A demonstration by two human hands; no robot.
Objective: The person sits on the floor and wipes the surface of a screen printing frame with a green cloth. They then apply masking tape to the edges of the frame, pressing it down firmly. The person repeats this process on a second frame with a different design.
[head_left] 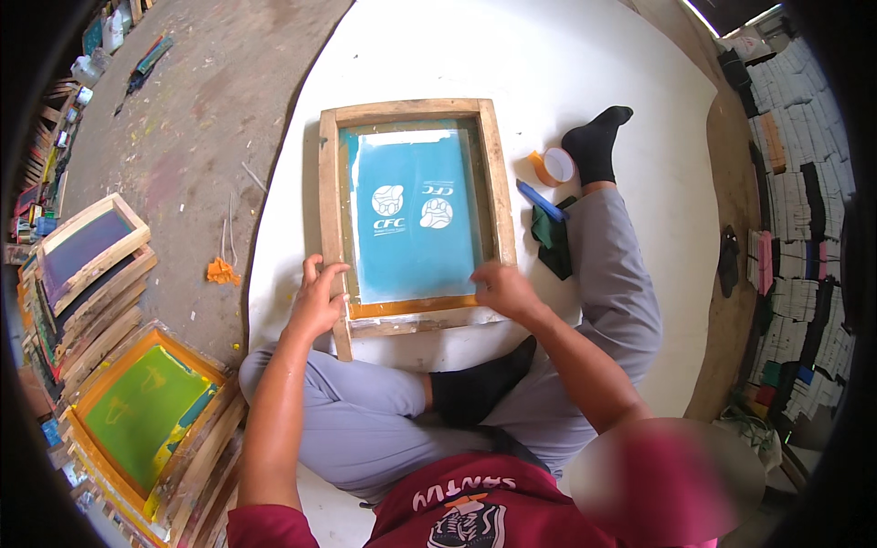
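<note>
Landmark: wooden screen-printing frame (413, 215), laid flat on a white sheet (585, 64) spread over the floor, straight ahead of the seated person.

- Frame: pale raw-wood rails, rectangular, teal-coated mesh inside, white logo shapes seen in the mesh, orange tape strip (416, 306) along the near inner edge.
- Left hand (318, 301): placed on the frame's near-left corner, fingers curled over the left rail, gripping it.
- Right hand (501, 288): laid on the near-right corner by the tape strip, fingers bent and pressed down; whether anything is pinched underneath cannot be told.
- Right of frame, on the sheet: tape roll (552, 167), orange with white core; blue flat tool (541, 200); dark green cloth (552, 239). All are close to the right rail, not touching it. The outstretched leg in grey trousers with a black sock (598, 142) lies just beyond them and blocks that side.
- Near side: the folded leg and second sock (480, 384) are just below the frame's near rail.
- Left of frame: sheet edge is close, then bare stained concrete floor (192, 110) with an orange scrap (221, 271). Further left, stacked wooden screens, one purple (87, 248), one green (146, 406).
- Far side of frame: open white sheet, unobstructed.
</note>
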